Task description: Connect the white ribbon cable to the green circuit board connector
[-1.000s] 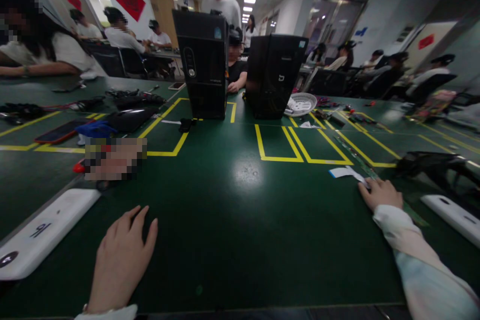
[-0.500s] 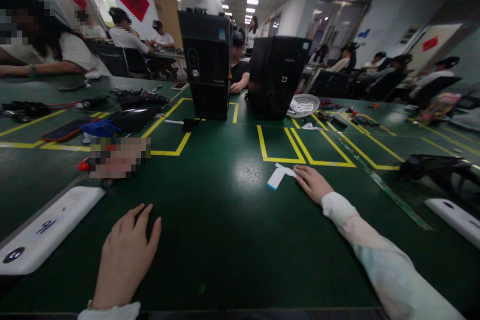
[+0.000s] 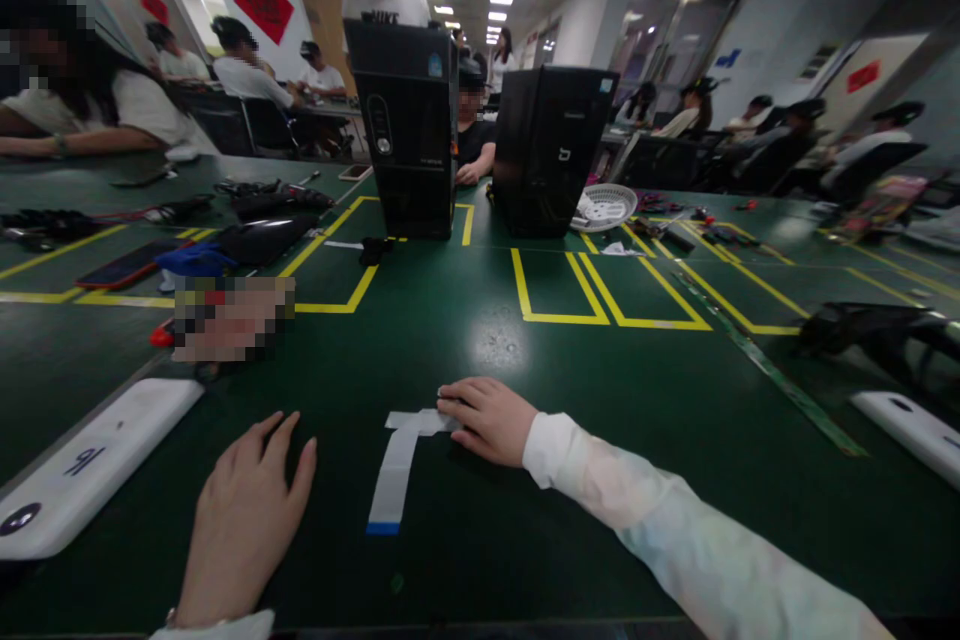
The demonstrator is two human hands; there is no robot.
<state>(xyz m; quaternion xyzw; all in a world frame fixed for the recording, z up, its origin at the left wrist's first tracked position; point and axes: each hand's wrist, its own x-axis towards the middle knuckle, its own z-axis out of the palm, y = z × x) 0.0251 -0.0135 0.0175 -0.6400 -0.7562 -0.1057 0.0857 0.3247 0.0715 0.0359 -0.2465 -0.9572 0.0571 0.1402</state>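
A white flat ribbon cable (image 3: 395,470) with a blue end lies bent in an L on the green tabletop in front of me. My right hand (image 3: 487,420) grips its upper right end between thumb and fingers, and that end is partly hidden under them. The rest of the cable stretches to the left and then toward me. My left hand (image 3: 251,500) rests palm down on the table to the left of the cable, fingers spread and holding nothing.
Two black computer towers (image 3: 405,140) stand at the back, with a white basket (image 3: 604,208) beside the right one. White devices (image 3: 94,465) lie at both sides. Dark cables and tools crowd the left. Yellow tape (image 3: 566,318) marks the table. Several people sit beyond.
My right hand has moved left and toward me, bringing the ribbon cable along from the middle of the table. My left hand has hardly moved.
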